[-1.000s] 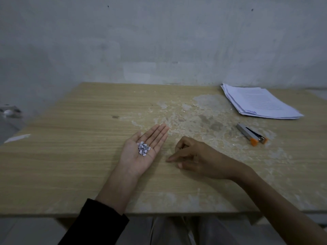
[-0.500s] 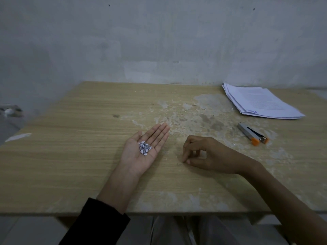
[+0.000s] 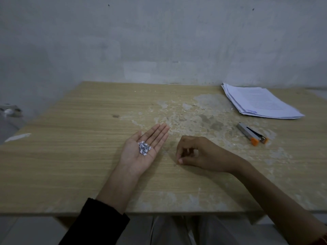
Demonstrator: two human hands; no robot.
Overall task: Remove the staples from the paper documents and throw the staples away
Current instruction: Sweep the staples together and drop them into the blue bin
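The left hand (image 3: 141, 152) lies palm up on the tabletop (image 3: 70, 156), fingers extended and flat, and carries a small heap of removed staples (image 3: 144, 148) with paper scraps in the hollow of the palm; nothing is gripped, the heap merely rests there. The right hand (image 3: 200, 152) rests just beside it, fingers curled inward with thumb and forefinger tips pressed down at the tabletop surface; whether a staple is pinched between them cannot be determined, as anything there is too small to resolve. The paper documents (image 3: 260, 103) sit stacked at the far right corner, well apart from both hands, and the stapler (image 3: 252, 133) lies near them, untouched. Judged status: the removal stage appears complete or nearly so, since the stack is set aside and the staples are collected in one palm. The right hand is probably gathering a last stray piece. Remaining step: disposal. No bin or other waste container is visible in this view, so the destination for the staples cannot be stated. Caution: the open, flat palm gives the loose heap no retention; tilting it may scatter the pieces.
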